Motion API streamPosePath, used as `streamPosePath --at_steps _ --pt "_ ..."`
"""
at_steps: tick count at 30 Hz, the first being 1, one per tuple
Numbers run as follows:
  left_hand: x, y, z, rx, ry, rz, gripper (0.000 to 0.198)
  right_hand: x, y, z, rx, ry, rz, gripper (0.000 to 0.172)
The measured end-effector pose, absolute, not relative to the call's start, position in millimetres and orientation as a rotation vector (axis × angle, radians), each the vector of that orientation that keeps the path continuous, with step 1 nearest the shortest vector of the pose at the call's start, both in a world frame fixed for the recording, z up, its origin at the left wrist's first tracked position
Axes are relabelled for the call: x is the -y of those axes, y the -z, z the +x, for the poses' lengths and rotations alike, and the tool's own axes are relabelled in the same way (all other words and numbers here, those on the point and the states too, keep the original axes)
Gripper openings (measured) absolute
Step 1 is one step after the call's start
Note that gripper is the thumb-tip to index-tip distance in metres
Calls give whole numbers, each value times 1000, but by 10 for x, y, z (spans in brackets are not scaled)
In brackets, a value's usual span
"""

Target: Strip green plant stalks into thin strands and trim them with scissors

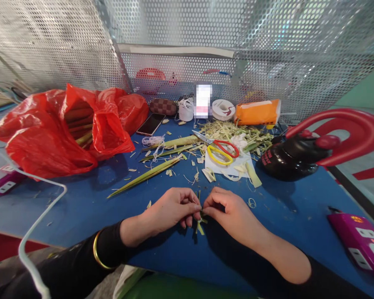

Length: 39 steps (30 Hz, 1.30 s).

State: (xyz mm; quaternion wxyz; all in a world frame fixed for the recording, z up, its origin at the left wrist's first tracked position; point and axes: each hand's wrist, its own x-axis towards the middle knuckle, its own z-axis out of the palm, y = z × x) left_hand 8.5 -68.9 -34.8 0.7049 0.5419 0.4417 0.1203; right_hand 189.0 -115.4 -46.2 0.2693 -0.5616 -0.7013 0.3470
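Observation:
Close to the table's front edge, my left hand [177,206] pinches a small piece of work made of green leaf strips [200,228]. Facing it, my right hand [229,207] has thumb and forefinger closed at the same strips. Short strip ends stick out below and above the fingertips; the middle is mostly hidden by my fingers. Beyond my hands, scissors [220,149] with one red and one yellow handle loop lie on a white paper [237,164]. Left of them is a long pointed green leaf [146,176], with loose white thread [157,145] behind it.
A red plastic bag [50,137] with long stalks stands at left. A black bottle [286,160] with a red handle and a purple power strip [360,241] are at right. Leaf scraps [237,131], a ribbon spool [223,110] and a phone [151,124] lie toward the perforated metal panel [180,25].

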Motion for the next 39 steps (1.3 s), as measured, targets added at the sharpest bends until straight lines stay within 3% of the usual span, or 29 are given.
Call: streamPosePath --at_steps 10,16,19,26,28,34,39 --pt "661 327 71 -1011 -289 1181 17 1181 347 1885 2088 -814 -1310 14" --pt "660 341 46 -1015 -319 1177 19 1185 423 1887 1831 -1021 -1369 7" --pt "677 367 40 -1010 -327 1204 20 1177 486 1861 1750 -1053 -1375 17" --pt "722 420 24 -1012 -367 1352 12 1168 557 1840 1804 -986 -1393 17" --pt "749 436 4 -1024 -412 1524 4 1167 552 1845 1831 -970 -1391 18" --pt "811 474 -73 -796 -754 2505 17 1167 560 1848 1874 -919 -1383 22" --pt "828 459 -78 -525 -789 3062 20 1161 608 1848 1866 -899 -1378 24"
